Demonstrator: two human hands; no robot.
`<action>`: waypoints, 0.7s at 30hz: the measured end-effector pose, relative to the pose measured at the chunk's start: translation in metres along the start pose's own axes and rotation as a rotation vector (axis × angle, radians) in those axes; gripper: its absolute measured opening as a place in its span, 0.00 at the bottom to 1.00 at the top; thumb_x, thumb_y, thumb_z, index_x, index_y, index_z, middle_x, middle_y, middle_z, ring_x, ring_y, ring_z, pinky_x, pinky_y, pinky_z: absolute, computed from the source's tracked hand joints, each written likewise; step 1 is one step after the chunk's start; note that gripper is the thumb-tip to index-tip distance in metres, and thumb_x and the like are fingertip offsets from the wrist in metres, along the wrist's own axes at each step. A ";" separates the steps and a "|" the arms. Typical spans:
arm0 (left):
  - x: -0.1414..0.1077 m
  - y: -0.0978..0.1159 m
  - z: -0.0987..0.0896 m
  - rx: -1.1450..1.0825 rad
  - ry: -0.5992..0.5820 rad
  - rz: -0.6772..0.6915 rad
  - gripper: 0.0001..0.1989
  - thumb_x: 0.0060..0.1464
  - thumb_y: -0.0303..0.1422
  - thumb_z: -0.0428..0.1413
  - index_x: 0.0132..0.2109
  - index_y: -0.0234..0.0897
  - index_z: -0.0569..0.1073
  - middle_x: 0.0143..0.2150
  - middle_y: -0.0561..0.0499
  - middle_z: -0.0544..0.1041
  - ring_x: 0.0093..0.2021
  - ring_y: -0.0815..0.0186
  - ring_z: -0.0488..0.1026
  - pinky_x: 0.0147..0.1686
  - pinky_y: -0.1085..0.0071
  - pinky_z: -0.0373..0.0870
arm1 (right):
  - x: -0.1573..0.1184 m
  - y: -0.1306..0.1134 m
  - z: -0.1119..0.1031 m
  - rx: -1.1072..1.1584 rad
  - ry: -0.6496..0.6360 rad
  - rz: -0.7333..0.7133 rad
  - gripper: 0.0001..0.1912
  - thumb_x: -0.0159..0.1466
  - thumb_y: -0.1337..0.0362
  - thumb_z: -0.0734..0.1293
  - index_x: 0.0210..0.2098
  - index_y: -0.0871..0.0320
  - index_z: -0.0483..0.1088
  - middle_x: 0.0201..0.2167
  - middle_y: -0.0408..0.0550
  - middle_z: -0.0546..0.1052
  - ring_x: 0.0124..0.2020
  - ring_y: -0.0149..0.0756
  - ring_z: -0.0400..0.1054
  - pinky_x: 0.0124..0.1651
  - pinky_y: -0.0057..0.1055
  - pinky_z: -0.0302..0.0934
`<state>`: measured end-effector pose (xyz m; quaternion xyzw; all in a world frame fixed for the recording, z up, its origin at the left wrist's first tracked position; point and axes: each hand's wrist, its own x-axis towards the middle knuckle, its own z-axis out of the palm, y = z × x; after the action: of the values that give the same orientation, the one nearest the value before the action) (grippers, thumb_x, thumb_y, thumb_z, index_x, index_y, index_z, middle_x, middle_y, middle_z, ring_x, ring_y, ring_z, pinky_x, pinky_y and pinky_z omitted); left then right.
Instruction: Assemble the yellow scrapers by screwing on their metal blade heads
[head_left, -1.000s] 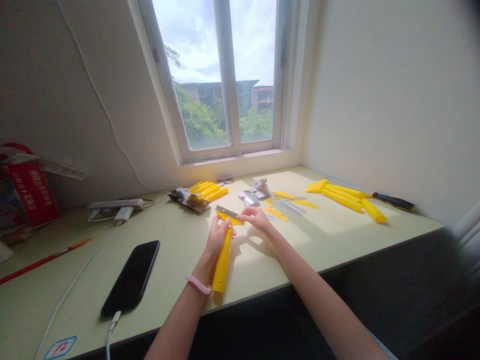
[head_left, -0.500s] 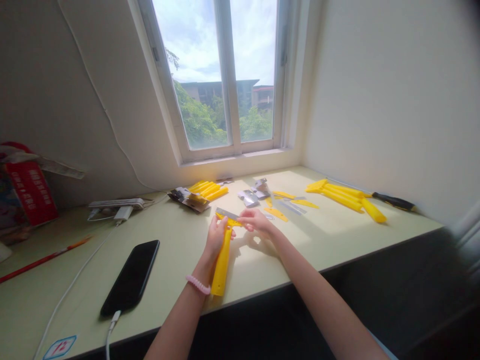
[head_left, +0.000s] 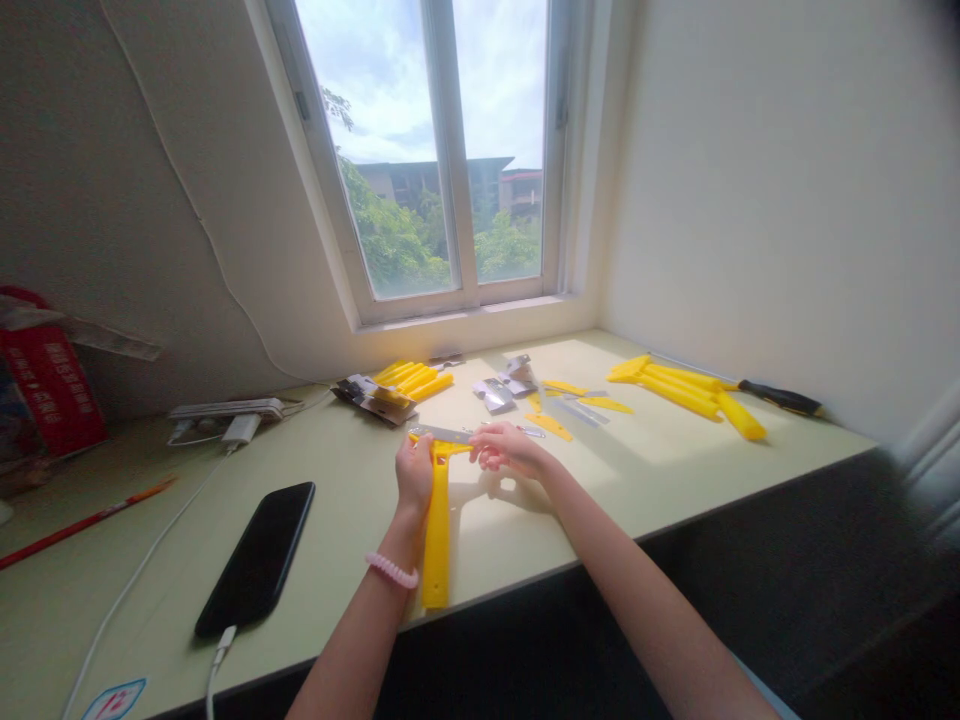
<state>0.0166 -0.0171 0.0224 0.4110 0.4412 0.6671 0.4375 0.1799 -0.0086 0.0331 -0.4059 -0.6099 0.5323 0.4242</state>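
Yellow scraper (head_left: 436, 530) sits between left fingers (head_left: 421, 449) and right fingers (head_left: 489, 436).

Counter (head_left: 360, 480) was pale green, sunlit twd back. Back ctr-L sat a pile of yellow handles (head_left: 414, 381), dark packets (head_left: 366, 400) overlapping its near side. Back ctr had crumpled silvery wrappers (head_left: 495, 395); just R, flat yellow pcs (head_left: 551, 427) & thin metal strips (head_left: 583, 411) lay scattered. Far R held a 2nd grp of yellow handles (head_left: 680, 388), one askew at the end, w/ a blk-handled tool (head_left: 780, 397) next to it. L side: blk phone (head_left: 256, 560) lay flat, screen up, wht cable (head_left: 222, 650) plugged into its near end. Wht pwr strip (head_left: 217, 410) w/ adapter (head_left: 241, 430) sat near back L. Red stick (head_left: 90, 521) w/ orange-ish tip lay far L. Sticker (head_left: 115, 699) was on near-L edge, partly out of frame.
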 end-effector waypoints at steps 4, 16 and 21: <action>0.000 0.000 0.000 -0.006 0.017 0.003 0.08 0.45 0.35 0.54 0.29 0.34 0.66 0.20 0.57 0.67 0.20 0.73 0.63 0.22 0.75 0.59 | 0.003 0.005 -0.002 0.089 -0.120 0.074 0.06 0.54 0.63 0.66 0.24 0.59 0.69 0.24 0.47 0.73 0.19 0.23 0.58 0.20 0.23 0.52; -0.003 0.003 0.001 -0.107 0.023 -0.015 0.08 0.45 0.35 0.54 0.31 0.36 0.66 0.22 0.57 0.70 0.22 0.70 0.67 0.24 0.74 0.63 | 0.000 -0.002 -0.001 0.173 -0.061 0.080 0.07 0.55 0.62 0.64 0.23 0.58 0.69 0.24 0.48 0.72 0.19 0.26 0.58 0.20 0.26 0.52; -0.004 0.006 0.002 -0.106 0.046 -0.013 0.08 0.44 0.35 0.54 0.31 0.36 0.66 0.23 0.56 0.70 0.22 0.70 0.68 0.24 0.74 0.64 | -0.004 -0.009 0.000 0.119 -0.040 0.031 0.05 0.53 0.64 0.64 0.22 0.56 0.68 0.22 0.46 0.70 0.21 0.28 0.59 0.22 0.27 0.54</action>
<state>0.0180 -0.0215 0.0280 0.3692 0.4177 0.6959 0.4527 0.1804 -0.0136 0.0412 -0.3787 -0.5790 0.5822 0.4271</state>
